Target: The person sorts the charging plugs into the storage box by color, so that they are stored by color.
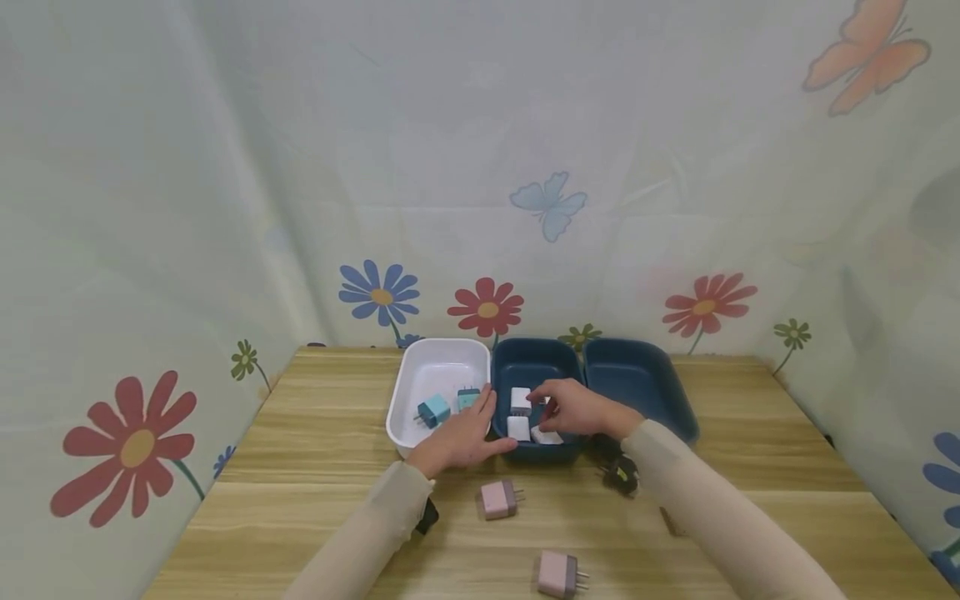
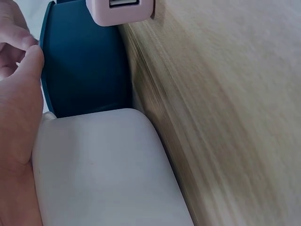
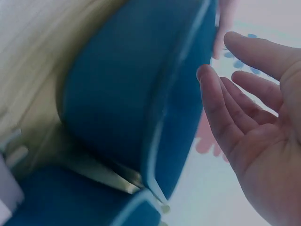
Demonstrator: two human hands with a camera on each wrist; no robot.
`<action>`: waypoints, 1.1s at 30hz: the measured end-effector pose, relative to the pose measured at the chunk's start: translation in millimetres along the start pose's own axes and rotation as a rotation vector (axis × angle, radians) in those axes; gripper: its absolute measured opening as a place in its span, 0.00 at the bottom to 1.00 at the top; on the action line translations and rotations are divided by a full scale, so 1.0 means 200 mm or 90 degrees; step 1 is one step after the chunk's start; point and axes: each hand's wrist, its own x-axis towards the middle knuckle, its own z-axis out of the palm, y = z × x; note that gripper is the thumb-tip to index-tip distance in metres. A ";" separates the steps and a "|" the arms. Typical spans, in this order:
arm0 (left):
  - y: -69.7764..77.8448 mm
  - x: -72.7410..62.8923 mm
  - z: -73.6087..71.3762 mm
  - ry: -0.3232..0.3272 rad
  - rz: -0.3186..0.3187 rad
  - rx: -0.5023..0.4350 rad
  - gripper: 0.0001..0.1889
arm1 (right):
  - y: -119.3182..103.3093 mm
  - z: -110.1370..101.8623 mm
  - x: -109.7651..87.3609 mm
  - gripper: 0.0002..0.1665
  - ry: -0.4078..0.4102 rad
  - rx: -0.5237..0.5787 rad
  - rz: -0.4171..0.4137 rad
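My left hand (image 1: 467, 435) lies across the adjoining rims of the white bin (image 1: 400, 400) and the middle dark blue bin (image 1: 538, 452), fingers extended, thumb out at the blue bin's front rim. Two teal chargers (image 1: 433, 410) are in the white bin, one right by the left fingertips. Over the middle blue bin hovers my right hand (image 1: 576, 407), fingers loosely bent. The right wrist view shows this hand (image 3: 263, 113) with thumb and fingers apart and nothing between them. Several white chargers (image 1: 518, 428) lie in that bin below it, partly covered by the hand.
Another dark blue bin (image 1: 678, 392) stands at the right of the row. Two pink chargers (image 1: 497, 500) lie on the wooden table (image 1: 330, 467) in front. A black plug (image 1: 622, 473) is by the right forearm, and a black object (image 1: 427, 518) shows beside the left sleeve.
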 end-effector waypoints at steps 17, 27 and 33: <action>0.00 0.01 0.00 0.019 0.013 0.008 0.53 | 0.14 -0.19 -0.24 0.21 0.149 -0.061 -0.001; 0.01 -0.02 -0.04 0.048 0.035 0.048 0.51 | 0.35 -0.24 -0.37 0.21 0.242 -0.144 -0.031; 0.06 -0.08 -0.07 0.075 0.078 0.053 0.43 | 0.49 -0.24 -0.46 0.27 0.273 -0.178 0.007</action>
